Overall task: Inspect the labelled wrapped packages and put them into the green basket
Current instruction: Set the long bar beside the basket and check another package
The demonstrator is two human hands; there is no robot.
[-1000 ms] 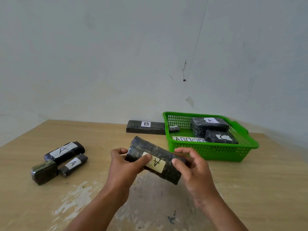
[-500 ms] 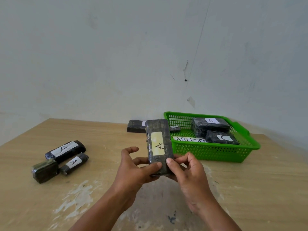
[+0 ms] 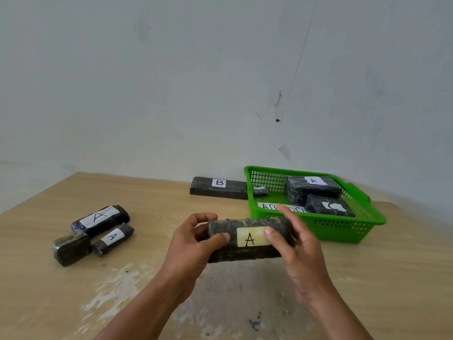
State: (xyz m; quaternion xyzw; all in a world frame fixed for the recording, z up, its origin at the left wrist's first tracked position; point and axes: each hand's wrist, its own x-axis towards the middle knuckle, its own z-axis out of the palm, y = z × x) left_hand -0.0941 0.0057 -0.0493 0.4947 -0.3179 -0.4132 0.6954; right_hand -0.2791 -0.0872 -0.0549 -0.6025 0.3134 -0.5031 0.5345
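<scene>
Wooden table, left hand, right hand, fingers clamped on package A, green basket beyond

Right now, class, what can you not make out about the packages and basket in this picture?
Head view:
- the paper strip in the basket: lettering partly covered by the right hand.
- the small package in the basket: label too small to read.
- the held package: underside faces away.
</scene>
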